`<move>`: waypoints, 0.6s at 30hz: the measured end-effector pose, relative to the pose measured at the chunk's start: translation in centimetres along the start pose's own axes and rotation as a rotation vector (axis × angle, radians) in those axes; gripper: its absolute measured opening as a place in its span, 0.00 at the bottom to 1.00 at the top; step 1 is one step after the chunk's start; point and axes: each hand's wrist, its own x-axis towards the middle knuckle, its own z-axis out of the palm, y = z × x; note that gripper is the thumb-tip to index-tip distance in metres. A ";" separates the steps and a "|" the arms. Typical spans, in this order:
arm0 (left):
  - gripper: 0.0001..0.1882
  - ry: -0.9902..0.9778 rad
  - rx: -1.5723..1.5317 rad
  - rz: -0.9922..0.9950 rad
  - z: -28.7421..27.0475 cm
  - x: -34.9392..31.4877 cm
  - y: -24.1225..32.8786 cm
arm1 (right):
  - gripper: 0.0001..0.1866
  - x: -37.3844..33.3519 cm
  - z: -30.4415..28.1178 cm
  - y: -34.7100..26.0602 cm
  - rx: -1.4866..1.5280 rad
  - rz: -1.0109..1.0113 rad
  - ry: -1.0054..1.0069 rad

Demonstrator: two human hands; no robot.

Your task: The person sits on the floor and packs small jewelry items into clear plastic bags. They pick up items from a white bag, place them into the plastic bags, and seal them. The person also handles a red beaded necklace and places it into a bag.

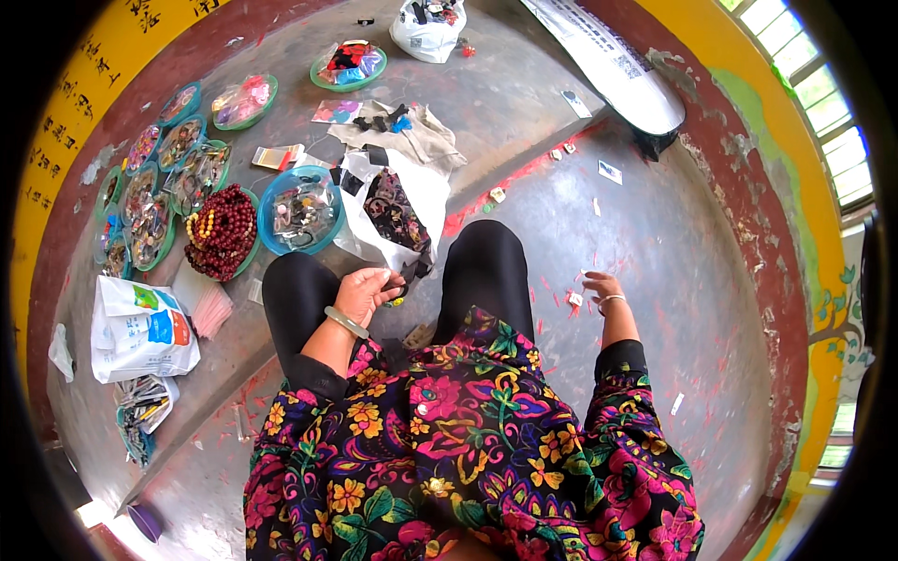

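Observation:
My left hand (pixel 363 297), with a pale bangle at its wrist, is closed in a pinch between my knees. A small dark piece is at its fingertips, with a yellow-green bit (pixel 396 302) just below. Right beyond it lies an open white plastic bag (pixel 352 224) with dark flower-patterned cloth (pixel 395 208) in it. My right hand (pixel 606 285) is held out to the right above the floor, a thin bracelet at its wrist. Its fingers are bent with the tips close together; anything between them is too small to make out.
Beside my left knee stands a blue basin (pixel 265 210) of small packets. Several more basins and a heap of dark red beads (pixel 223 231) are at the left, near a white bag (pixel 140 332). A white banner (pixel 645 107) lies at the far right. Red scraps dot the floor.

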 end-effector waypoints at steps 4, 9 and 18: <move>0.09 0.014 0.014 0.007 -0.1 -0.2 0.0 | 0.14 -3.4 0.2 -3.4 0.805 0.117 0.129; 0.10 0.014 0.032 0.001 0.1 -0.2 0.1 | 0.13 -2.0 0.4 0.3 0.270 -0.027 0.017; 0.10 0.019 0.045 0.016 0.0 -0.4 0.0 | 0.24 -3.4 -0.2 -3.6 0.654 0.246 0.187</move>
